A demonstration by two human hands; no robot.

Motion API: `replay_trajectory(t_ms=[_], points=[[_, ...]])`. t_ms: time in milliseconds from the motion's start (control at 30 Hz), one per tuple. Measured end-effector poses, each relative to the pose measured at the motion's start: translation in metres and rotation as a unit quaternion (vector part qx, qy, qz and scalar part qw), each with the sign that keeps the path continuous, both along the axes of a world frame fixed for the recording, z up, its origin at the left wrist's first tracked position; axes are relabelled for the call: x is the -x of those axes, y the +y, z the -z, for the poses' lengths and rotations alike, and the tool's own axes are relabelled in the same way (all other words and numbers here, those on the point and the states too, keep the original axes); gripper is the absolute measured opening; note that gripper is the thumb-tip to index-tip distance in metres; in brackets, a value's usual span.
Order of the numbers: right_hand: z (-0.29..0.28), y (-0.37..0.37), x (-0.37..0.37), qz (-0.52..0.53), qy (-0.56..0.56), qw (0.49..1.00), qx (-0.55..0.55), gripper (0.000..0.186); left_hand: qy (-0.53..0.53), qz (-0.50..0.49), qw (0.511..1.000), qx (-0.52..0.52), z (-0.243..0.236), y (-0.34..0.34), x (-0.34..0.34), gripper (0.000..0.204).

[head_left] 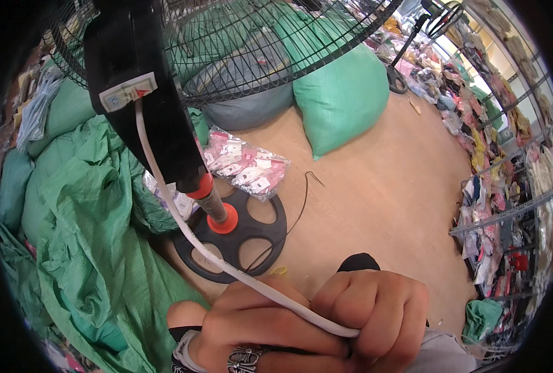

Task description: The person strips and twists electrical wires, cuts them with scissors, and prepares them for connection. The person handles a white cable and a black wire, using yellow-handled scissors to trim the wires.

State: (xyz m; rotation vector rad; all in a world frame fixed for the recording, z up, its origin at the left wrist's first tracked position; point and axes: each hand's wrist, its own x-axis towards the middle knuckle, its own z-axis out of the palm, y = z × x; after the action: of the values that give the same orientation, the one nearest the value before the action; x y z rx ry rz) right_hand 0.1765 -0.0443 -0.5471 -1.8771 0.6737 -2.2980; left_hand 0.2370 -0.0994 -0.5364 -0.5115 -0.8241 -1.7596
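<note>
A white cable [192,239] comes out of the black motor housing [133,68] of a standing fan and curves down to my hands. My right hand [376,311] is closed around its lower stretch, and the cable's end is hidden in the fist. Below and left, my left hand [258,323] has its fingers curled together under the cable, a wide silver ring [244,359] on one of them. Its fingertips meet the right hand and are hidden there, so what they pinch does not show. The fan's round black base [276,233] stands on the floor just beyond my hands.
The fan's wire cage [245,50] spans the top. Green sacks [341,102] and a grey sack [251,87] lie behind it; loose green sheeting [90,236] covers the left. Bagged pink items [245,163] lie by the base. Metal shelving [506,214] packed with bagged goods lines the right.
</note>
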Motion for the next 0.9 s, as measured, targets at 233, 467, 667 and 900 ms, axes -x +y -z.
replay_trajectory(t_ms=[233, 467, 667, 900], points=[[0.033, 0.013, 0.04, 0.136, -0.077, 0.977, -0.144, 0.02, -0.327, 0.009, 0.889, 0.321, 0.011, -0.062, -0.032, 0.028], [0.026, 0.011, 0.043, 0.279, 0.014, 0.922, -0.269, 0.011, -0.317, -0.018, 0.928, 0.197, 0.027, -0.074, -0.013, 0.039], [0.025, -0.001, 0.04, 0.308, 0.04, 0.908, -0.282, 0.016, -0.347, -0.095, 0.89, 0.281, 0.029, -0.085, -0.014, 0.025], [0.026, -0.004, 0.038, 0.327, 0.043, 0.901, -0.283, 0.015, -0.368, -0.131, 0.869, 0.304, 0.036, -0.09, -0.014, 0.021]])
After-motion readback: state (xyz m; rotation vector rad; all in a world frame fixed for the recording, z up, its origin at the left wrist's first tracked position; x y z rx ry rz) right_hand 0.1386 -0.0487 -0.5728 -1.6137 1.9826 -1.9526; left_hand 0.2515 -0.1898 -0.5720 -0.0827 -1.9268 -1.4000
